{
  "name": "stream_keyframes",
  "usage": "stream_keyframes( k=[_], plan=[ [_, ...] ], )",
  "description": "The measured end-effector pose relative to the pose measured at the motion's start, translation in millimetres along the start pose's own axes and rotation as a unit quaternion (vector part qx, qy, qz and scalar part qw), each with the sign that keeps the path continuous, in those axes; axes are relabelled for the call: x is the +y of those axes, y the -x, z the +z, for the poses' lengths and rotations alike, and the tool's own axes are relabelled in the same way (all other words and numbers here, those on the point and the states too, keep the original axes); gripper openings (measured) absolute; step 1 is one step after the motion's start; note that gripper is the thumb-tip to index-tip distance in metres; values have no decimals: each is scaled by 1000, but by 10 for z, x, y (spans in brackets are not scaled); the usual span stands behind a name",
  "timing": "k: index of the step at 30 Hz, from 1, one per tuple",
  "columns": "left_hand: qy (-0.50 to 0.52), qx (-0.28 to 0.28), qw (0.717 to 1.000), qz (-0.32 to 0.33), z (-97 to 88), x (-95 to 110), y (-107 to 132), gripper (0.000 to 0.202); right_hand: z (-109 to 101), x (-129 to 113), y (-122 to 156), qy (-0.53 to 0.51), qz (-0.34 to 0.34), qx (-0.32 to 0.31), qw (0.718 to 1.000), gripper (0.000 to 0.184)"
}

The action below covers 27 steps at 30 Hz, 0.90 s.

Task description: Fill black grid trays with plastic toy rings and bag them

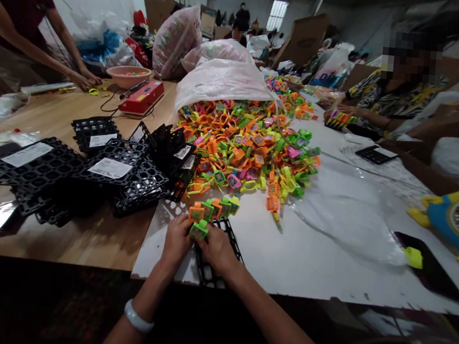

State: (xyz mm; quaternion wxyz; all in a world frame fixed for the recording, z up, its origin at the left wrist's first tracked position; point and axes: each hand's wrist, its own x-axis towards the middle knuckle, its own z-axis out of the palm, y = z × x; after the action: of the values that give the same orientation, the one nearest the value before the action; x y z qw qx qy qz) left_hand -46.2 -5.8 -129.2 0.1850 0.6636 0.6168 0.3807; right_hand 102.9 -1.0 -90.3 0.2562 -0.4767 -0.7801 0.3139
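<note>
My left hand (177, 240) and my right hand (218, 247) are close together at the table's near edge. Both have their fingers closed around a green toy watch (199, 230) with a square face. Beneath them lies a black lattice tray (206, 273), partly hidden by my hands. Orange and green toy watches (215, 208) stand in a group at the tray's far end. Just beyond is a large heap of orange, green, yellow and pink toy watches (242, 146), spilling from a white plastic bag (225, 83).
Black lattice trays with white labels (109, 168) are piled at left. A red box (142, 98) and pink basin (128, 76) stand behind them. On the right lie a clear bag (349, 225), dark tablet (432, 270) and fan (458, 219). Two people work across the table.
</note>
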Motion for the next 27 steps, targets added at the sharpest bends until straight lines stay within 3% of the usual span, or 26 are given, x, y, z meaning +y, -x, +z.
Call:
stream_keyframes(
  k=[7, 9, 12, 14, 16, 18, 20, 22, 25, 27],
  plan=[
    [9, -15, 1000, 25, -7, -57, -61, 34, -92, -44, 47, -72, -10, -24, 997, 12],
    [10, -11, 1000, 20, -8, -65, -38, 35, -215, 58, 132, -89, -7, 9, 996, 14],
    [8, 9, 1000, -1, -47, -24, 92, 30, -607, 388, 234, -53, 58, 167, 983, 14],
    [8, 22, 1000, -14, -92, 44, 221, 26, -937, 688, 253, 48, 130, 270, 953, 15],
    [10, 29, 999, -20, -130, 127, 340, 25, -1218, 960, 248, 146, 229, 279, 921, 17],
    [6, 29, 999, -15, -141, 195, 416, 22, -1377, 1112, 247, 169, 286, 233, 914, 17],
    [-5, 24, 1000, 0, -121, 228, 435, 17, -1384, 1093, 265, 85, 288, 205, 932, 20],
    [-17, 19, 1000, 13, -83, 222, 411, 12, -1254, 914, 297, -85, 259, 188, 944, 25],
    [-27, 11, 999, 22, -29, 178, 353, 15, -907, 489, 307, -326, 230, 96, 912, 39],
    [-34, 6, 999, 30, -9, 156, 326, 17, -657, 238, 251, -405, 235, 36, 883, 42]
  ],
)
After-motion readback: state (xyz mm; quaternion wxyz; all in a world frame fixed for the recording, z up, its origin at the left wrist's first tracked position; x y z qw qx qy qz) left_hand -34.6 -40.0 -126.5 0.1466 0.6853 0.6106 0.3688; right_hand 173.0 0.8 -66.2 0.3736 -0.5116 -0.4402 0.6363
